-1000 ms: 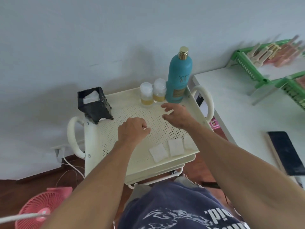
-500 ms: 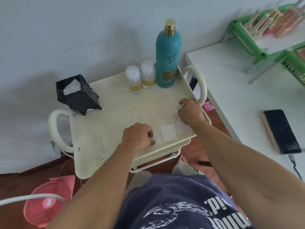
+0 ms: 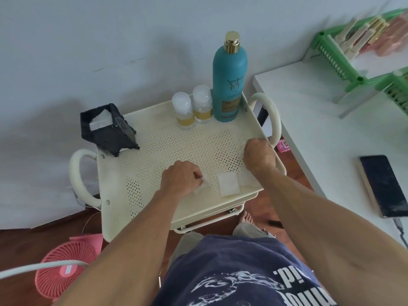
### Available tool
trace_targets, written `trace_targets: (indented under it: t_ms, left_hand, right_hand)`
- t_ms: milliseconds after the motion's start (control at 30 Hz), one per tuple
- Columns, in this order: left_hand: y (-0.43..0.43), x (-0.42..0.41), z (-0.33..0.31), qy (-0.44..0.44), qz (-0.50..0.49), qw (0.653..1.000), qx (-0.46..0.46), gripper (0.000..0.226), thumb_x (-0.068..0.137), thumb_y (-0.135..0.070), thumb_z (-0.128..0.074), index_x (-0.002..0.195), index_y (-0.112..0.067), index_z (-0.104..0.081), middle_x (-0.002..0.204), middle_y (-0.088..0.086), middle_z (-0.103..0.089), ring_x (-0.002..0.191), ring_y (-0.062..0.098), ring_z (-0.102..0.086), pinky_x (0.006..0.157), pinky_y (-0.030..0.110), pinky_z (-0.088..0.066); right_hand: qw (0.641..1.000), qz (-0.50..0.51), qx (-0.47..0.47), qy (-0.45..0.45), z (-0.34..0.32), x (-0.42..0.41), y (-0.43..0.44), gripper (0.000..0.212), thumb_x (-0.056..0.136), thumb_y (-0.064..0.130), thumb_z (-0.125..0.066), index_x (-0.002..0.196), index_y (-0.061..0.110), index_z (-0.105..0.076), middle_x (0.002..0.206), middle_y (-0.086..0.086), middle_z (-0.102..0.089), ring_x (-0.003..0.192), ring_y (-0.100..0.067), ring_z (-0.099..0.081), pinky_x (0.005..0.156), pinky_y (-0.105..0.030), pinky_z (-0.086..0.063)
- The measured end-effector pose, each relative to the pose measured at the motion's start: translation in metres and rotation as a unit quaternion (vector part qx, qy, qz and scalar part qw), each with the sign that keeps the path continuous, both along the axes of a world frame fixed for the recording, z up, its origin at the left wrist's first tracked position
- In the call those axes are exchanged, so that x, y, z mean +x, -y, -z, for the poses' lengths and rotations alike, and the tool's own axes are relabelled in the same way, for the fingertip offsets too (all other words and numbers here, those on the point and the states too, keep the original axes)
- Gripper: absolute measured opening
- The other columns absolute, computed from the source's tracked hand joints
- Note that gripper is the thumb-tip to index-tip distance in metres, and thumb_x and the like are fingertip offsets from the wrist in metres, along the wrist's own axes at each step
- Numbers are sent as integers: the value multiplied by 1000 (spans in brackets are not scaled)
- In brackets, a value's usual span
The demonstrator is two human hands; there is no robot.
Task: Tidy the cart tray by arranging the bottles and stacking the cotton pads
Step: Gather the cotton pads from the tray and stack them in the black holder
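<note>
1. Left hand [image 3: 180,181] curled, fingers pinching a cotton pad [image 3: 202,187] on the cart tray [image 3: 154,151].
2. Right hand [image 3: 259,154] fisted at tray's right rim; contents: cannot tell.
3. Second pad [image 3: 228,184] flat between hands.
4. Teal bottle [image 3: 229,82], two small bottles [image 3: 192,109] beyond both hands.

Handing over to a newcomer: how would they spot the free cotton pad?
Find the cream cart tray beside the white table. Along its near edge, between the two hands, lies the middle cotton pad, a flat white square. Unlike its neighbours, nothing covers it.
</note>
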State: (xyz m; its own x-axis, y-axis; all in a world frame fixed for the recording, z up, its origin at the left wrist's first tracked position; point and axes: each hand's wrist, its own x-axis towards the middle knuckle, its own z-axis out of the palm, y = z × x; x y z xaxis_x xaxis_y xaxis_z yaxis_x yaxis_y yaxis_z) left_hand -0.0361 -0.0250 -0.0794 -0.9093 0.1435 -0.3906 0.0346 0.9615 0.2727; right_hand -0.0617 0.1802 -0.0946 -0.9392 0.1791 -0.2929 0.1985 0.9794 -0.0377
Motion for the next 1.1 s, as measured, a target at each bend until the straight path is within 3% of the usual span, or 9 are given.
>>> trace_targets:
  t_ms: [167, 267, 467, 700, 1100]
  left_hand:
    - [11, -19, -17, -44, -66, 996, 49, 12, 79, -30, -71, 91, -31, -75, 92, -4, -74, 83, 17, -66, 66, 28, -51]
    - [19, -32, -32, -62, -100, 991, 69, 13, 78, -29, -69, 89, -31, -75, 92, -5, -73, 84, 18, -66, 70, 31, -53]
    - [56, -52, -68, -112, -153, 978, 83, 15, 79, -26, -66, 91, -30, -75, 92, -6, -74, 86, 18, -67, 76, 37, -57]
    - [116, -49, -90, -155, -230, 957, 85, 17, 80, -27, -64, 91, -33, -75, 93, -13, -73, 91, 14, -65, 77, 31, -53]
    - [182, -28, -95, -218, -273, 931, 110, 9, 80, -32, -71, 85, -29, -78, 82, -9, -75, 74, 13, -66, 70, 29, -54]
  right_hand:
    - [998, 39, -42, -32, -18, -14, 15, 17, 86, 7, -53, 96, 10, -66, 86, -11, -70, 79, -27, -67, 62, -33, -53]
    - [992, 41, -102, -55, -33, -28, 28, 16, 90, 12, -50, 92, 10, -66, 82, -9, -69, 74, -23, -66, 66, -34, -58]
    - [969, -1, -226, -102, -68, -65, 76, 22, 88, 12, -50, 85, 9, -71, 83, -11, -69, 75, -26, -64, 68, -34, -56]
    - [939, -79, -306, -137, -100, -98, 156, 21, 85, 11, -52, 85, 14, -73, 86, -8, -71, 74, -23, -64, 62, -29, -52]
    - [919, -239, -304, -75, -126, -113, 270, 26, 83, 6, -48, 85, 18, -71, 93, -9, -69, 84, -26, -65, 73, -32, -55]
